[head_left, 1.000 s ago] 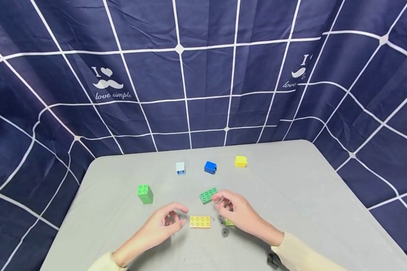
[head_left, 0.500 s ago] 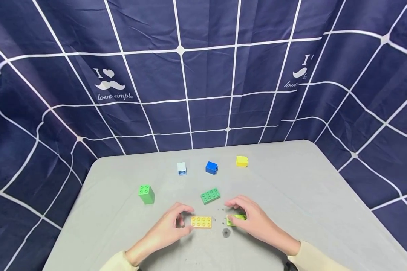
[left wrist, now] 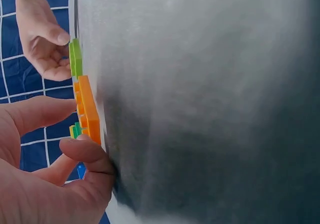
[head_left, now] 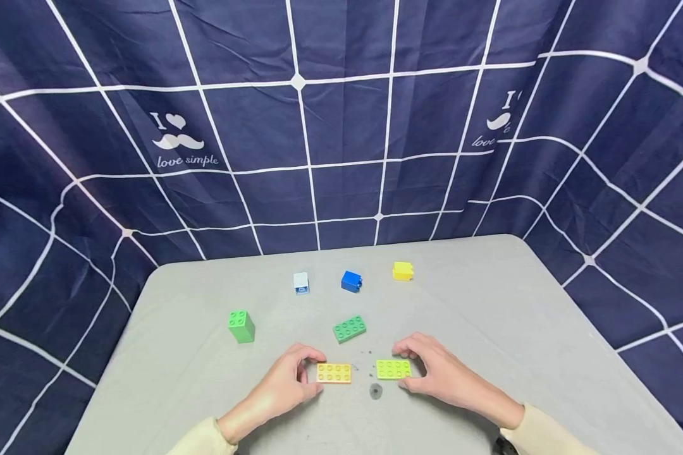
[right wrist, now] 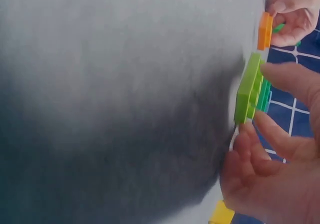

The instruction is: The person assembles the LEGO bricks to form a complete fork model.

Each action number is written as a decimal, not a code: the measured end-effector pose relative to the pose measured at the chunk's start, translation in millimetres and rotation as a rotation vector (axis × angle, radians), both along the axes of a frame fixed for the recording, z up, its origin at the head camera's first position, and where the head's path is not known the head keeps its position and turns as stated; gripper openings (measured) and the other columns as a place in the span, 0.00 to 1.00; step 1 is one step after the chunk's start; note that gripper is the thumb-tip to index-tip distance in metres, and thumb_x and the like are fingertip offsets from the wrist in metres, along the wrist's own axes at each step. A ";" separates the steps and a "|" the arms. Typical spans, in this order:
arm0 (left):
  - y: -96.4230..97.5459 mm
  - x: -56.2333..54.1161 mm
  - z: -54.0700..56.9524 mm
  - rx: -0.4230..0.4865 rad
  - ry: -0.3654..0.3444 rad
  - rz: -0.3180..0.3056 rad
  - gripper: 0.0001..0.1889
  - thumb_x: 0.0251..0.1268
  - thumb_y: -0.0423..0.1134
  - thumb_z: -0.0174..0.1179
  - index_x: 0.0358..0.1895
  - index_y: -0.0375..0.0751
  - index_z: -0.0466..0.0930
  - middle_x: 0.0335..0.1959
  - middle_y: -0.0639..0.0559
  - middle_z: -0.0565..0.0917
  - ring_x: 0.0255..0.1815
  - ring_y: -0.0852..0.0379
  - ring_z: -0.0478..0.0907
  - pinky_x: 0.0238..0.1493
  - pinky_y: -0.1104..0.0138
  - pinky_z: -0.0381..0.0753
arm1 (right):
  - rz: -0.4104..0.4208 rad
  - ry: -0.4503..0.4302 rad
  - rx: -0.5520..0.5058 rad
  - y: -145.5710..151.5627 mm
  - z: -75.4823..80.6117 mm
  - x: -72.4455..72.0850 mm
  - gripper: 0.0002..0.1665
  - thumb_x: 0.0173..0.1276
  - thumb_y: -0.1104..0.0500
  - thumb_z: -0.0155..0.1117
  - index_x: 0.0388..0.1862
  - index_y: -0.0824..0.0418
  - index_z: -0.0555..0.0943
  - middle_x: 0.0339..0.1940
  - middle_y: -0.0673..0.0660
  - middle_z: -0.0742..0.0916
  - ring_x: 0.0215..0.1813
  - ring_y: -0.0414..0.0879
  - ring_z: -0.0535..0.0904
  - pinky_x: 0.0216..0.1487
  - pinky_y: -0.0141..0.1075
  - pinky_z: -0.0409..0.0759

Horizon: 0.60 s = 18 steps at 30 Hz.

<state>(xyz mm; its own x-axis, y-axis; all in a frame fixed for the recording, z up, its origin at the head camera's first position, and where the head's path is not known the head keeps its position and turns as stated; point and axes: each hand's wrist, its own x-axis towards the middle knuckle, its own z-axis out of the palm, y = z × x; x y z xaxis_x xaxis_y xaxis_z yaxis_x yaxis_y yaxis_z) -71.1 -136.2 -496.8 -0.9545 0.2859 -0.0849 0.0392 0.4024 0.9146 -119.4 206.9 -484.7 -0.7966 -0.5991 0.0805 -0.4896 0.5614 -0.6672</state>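
Note:
Near the front of the grey table, an orange toy building brick [head_left: 334, 377] and a lime-green one [head_left: 393, 370] lie side by side, studs up. My left hand [head_left: 281, 382] is at the orange brick's left end, its bent index finger and thumb at the far and near long edges. At the lime brick's right end, my right hand [head_left: 441, 373] has its thumb close to the near edge and its index finger beyond the far edge. The left wrist view has the left thumb tip beside the orange brick's [left wrist: 89, 109] studs. In the right wrist view, the right thumb overlaps the lime brick [right wrist: 248, 92].
A dark green brick [head_left: 350, 329] lies just behind. Farther back are a pale blue brick [head_left: 301, 283], a blue brick [head_left: 351, 282] and a yellow brick [head_left: 402, 271]. To the left stands a tall green brick [head_left: 241, 326]. A blue gridded curtain [head_left: 341, 126] hangs around the table.
My right hand has moved from beside the dark green brick to the right end of the lime brick, uncovering it. My left hand has come closer to the orange brick.

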 end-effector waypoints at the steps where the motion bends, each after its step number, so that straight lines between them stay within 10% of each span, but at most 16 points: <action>1: 0.2 -0.3 -0.2 -0.008 0.008 0.000 0.24 0.57 0.23 0.77 0.57 0.37 0.85 0.49 0.49 0.77 0.33 0.58 0.72 0.30 0.70 0.71 | 0.010 -0.014 0.007 0.3 0.0 -0.8 0.24 0.63 0.57 0.84 0.56 0.53 0.83 0.51 0.44 0.82 0.51 0.42 0.76 0.55 0.40 0.79; 18: 10.0 1.7 -4.8 -0.149 0.169 0.006 0.17 0.54 0.23 0.75 0.46 0.39 0.86 0.37 0.54 0.74 0.33 0.63 0.70 0.34 0.68 0.71 | 0.076 -0.034 0.008 -0.8 0.7 -8.0 0.20 0.63 0.62 0.82 0.51 0.49 0.86 0.44 0.42 0.82 0.45 0.40 0.78 0.47 0.37 0.79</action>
<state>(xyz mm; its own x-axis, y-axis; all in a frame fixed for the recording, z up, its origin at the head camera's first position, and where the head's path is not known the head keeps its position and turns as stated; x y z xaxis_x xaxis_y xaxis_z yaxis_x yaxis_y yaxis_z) -69.5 -126.2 -501.6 -0.9603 0.2766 0.0354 0.1840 0.5331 0.8258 -127.4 206.1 -484.0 -0.7508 -0.6587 0.0494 -0.5083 0.5284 -0.6800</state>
